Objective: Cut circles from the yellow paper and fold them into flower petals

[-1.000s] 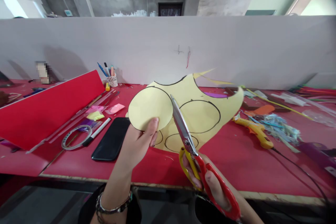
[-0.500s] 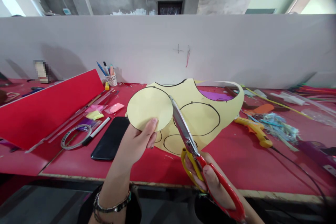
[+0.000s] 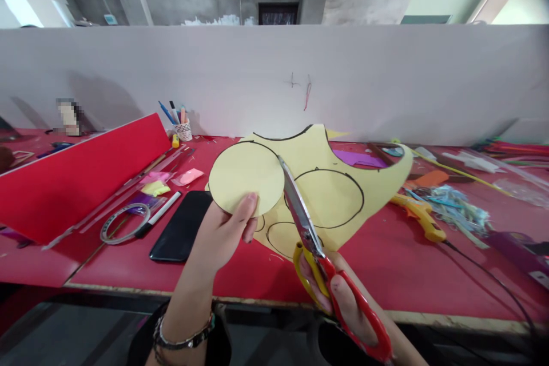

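Red covering spreads over the worktable, with a pale partition along its far side. Near the middle, a pale yellow disc is held in front of a yellow sheet marked with black outlines, pinched by the left hand between thumb and fingers. Wrapped around the handles of the scissors, the right hand holds the blades at the disc's right edge; whether they touch it, I cannot tell. A twist of that wrist could nick the rim, and a loose pinch could let the disc swing into the blades. Left lies a black phone; right, a yellow glue gun, whose cord might snag a forearm swung outward.
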### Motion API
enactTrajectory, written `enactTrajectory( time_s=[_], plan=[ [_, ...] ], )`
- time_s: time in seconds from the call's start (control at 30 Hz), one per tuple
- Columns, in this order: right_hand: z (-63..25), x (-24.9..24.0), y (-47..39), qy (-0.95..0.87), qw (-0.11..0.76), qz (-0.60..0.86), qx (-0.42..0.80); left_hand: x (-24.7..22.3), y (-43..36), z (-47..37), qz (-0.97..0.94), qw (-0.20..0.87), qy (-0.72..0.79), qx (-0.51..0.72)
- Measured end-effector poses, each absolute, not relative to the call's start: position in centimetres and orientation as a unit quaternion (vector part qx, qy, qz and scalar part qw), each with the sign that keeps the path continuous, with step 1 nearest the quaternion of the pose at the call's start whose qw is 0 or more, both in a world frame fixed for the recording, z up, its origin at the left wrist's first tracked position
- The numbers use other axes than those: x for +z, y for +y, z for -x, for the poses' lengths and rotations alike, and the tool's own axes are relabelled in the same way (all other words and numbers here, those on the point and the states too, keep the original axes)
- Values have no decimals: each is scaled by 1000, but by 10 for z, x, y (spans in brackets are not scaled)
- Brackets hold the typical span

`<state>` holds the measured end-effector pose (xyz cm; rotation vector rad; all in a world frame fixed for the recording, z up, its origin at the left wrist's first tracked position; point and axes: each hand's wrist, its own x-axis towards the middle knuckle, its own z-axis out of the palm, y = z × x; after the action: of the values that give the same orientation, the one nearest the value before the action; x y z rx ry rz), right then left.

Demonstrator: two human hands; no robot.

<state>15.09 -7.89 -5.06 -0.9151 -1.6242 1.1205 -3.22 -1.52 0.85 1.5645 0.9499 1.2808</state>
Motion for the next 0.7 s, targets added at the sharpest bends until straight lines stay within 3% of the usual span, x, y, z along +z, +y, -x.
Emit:
enactTrajectory(
  time_s=[0.23, 0.7],
  plan=[
    [-154, -43, -77, -689, 449, 354, 445, 12, -17, 31, -651, 446, 371, 489],
    [-149, -58, -78, -611, 497, 382, 484, 10, -17, 30, -614, 486, 372, 499]
  ],
)
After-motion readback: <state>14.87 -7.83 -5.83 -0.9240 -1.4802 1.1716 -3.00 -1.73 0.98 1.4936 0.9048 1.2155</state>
